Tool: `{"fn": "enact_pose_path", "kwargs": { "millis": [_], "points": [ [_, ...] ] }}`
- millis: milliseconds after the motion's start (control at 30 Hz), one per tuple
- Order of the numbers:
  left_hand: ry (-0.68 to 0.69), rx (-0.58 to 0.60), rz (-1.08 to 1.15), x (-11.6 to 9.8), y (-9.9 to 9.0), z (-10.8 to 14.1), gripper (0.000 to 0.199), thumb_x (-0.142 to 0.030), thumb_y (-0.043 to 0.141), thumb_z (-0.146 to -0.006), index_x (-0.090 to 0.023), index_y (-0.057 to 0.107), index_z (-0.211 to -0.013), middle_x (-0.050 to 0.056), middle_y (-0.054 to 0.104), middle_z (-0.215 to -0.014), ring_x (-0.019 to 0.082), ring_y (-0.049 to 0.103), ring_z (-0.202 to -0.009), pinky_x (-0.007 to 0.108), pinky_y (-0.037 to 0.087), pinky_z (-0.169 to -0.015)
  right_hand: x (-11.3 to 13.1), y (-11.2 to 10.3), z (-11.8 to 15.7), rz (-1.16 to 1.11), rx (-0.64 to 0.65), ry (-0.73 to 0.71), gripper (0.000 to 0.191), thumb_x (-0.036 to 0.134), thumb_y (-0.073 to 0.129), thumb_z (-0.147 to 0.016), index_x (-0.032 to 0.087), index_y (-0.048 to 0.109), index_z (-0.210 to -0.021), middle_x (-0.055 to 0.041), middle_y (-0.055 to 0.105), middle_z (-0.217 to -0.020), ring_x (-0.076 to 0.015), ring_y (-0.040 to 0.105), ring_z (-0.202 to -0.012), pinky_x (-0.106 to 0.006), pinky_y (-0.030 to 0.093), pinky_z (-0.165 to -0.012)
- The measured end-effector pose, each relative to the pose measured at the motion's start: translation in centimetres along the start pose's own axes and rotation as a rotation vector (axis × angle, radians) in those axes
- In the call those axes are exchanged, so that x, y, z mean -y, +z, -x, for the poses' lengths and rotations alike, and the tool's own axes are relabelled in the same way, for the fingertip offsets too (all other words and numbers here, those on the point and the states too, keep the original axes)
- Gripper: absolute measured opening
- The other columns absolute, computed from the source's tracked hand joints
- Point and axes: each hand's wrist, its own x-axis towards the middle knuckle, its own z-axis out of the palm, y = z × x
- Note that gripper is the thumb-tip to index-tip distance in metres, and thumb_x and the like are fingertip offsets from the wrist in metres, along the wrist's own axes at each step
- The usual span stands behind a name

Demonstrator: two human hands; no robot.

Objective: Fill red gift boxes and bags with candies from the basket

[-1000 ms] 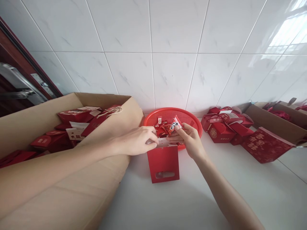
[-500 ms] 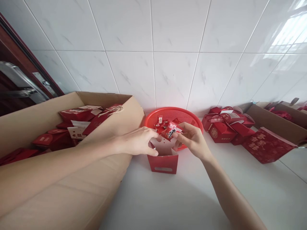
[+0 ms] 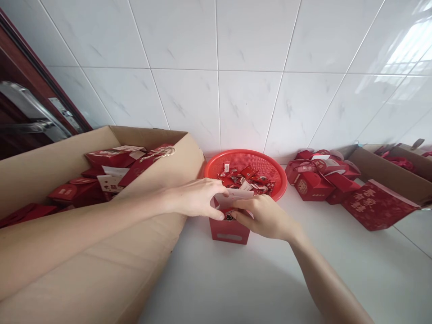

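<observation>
A small red paper box stands upright on the white surface with its top open and its pale inner flap raised at the back. My left hand grips its left side, thumb at the near rim and fingers behind. At the mouth of the box, my right hand pinches a red candy packet with black print, which is partly hidden by the fingers and the box wall. Just behind the box sits a round red plastic basket holding many small wrapped candies.
On the left, a large cardboard carton holds several red gift boxes. More closed red boxes are grouped to the right, beside a red bag-like box and another carton. A tiled wall rises behind.
My right hand has moved down and toward me, bringing the candy packet from above the basket into the mouth of the box. My left hand stays at the box.
</observation>
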Motion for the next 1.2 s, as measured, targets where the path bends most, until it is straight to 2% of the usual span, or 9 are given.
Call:
{"fn": "enact_pose_path", "kwargs": {
  "millis": [233,367,633,733,833,933,1000,1100,1200],
  "points": [
    [-0.033,0.012,-0.041,-0.3,-0.2,0.1,0.05,-0.044,0.068,-0.075,-0.024,0.065,-0.12,0.004,0.065,-0.104,0.022,0.062,-0.088,0.028,0.045,-0.069,-0.2,0.0,-0.1,-0.015,-0.058,0.04,0.019,0.014,0.051,-0.093,0.023,0.068,-0.088,0.0008,0.065,-0.072,-0.0122,0.052,-0.061,-0.024,0.037,-0.058],
    [-0.02,0.011,-0.033,0.0,0.0,0.0,0.046,-0.042,0.069,-0.076,-0.025,0.065,-0.118,0.004,0.065,-0.105,0.021,0.063,-0.088,0.027,0.044,-0.067,-0.2,-0.2,-0.1,-0.049,-0.149,-0.01,0.02,0.012,0.051,-0.094,0.022,0.064,-0.083,0.0004,0.062,-0.07,-0.0142,0.054,-0.07,-0.027,0.042,-0.071],
    [0.078,-0.055,-0.06,0.6,0.4,-0.6,0.021,-0.03,0.051,-0.089,-0.023,0.068,-0.098,0.003,0.065,-0.095,0.02,0.062,-0.089,0.028,0.043,-0.073,-0.2,-0.1,-0.3,-0.233,-0.123,-0.074,0.017,0.017,0.055,-0.095,0.022,0.07,-0.101,-0.0042,0.073,-0.102,-0.0171,0.065,-0.089,-0.031,0.05,-0.08],
    [0.107,-0.063,-0.06,0.9,0.6,-0.7,0.02,-0.033,0.059,-0.083,-0.022,0.069,-0.096,0.003,0.065,-0.091,0.02,0.062,-0.084,0.027,0.043,-0.07,-0.5,0.0,-0.4,-0.228,-0.106,-0.033,0.02,0.017,0.059,-0.093,0.023,0.07,-0.109,-0.0043,0.073,-0.104,-0.018,0.065,-0.089,-0.033,0.051,-0.08],
    [0.156,-0.058,-0.024,1.1,0.8,-0.7,0.02,-0.022,0.06,-0.076,-0.022,0.072,-0.093,0.003,0.068,-0.085,0.019,0.062,-0.078,0.027,0.042,-0.066,-0.5,-0.2,-0.4,-0.27,-0.081,-0.027,0.025,0.016,0.059,-0.092,0.024,0.069,-0.114,-0.0034,0.074,-0.103,-0.0174,0.065,-0.086,-0.033,0.052,-0.08],
    [0.145,-0.069,0.084,1.0,0.5,-0.6,0.024,-0.018,0.057,-0.075,-0.023,0.075,-0.09,0.0,0.069,-0.076,0.016,0.06,-0.067,0.026,0.04,-0.058,-0.5,-0.6,-0.3,-0.291,-0.18,-0.014,0.018,0.021,0.06,-0.093,0.023,0.07,-0.107,-0.0048,0.075,-0.099,-0.0195,0.066,-0.087,-0.035,0.053,-0.08],
    [0.119,-0.122,0.205,0.9,-0.2,-0.6,0.024,-0.021,0.061,-0.074,-0.023,0.076,-0.092,-0.001,0.071,-0.078,0.015,0.061,-0.067,0.025,0.042,-0.058,-0.6,-1.1,-0.1,-0.268,-0.333,0.032,0.017,0.029,0.064,-0.092,0.023,0.069,-0.107,-0.0072,0.073,-0.104,-0.0229,0.066,-0.096,-0.037,0.054,-0.082],
    [0.114,-0.27,0.445,1.1,-1.6,-0.7,0.022,-0.029,0.067,-0.075,-0.02,0.076,-0.093,0.002,0.074,-0.089,0.018,0.066,-0.08,0.028,0.05,-0.069,-1.1,-2.1,0.3,-0.318,-0.512,0.107,0.04,0.04,0.071,-0.087,0.024,0.062,-0.122,-0.0098,0.067,-0.123,-0.026,0.063,-0.11,-0.039,0.054,-0.089],
    [0.149,-0.406,0.537,0.9,-2.2,-0.7,0.019,-0.032,0.069,-0.077,-0.018,0.075,-0.089,0.004,0.074,-0.092,0.02,0.067,-0.086,0.032,0.053,-0.077,-1.5,-3.0,0.6,-0.488,-0.486,0.179,0.053,0.045,0.072,-0.085,0.025,0.056,-0.132,-0.0101,0.066,-0.124,-0.0254,0.066,-0.107,-0.038,0.056,-0.088]
  ]
}}
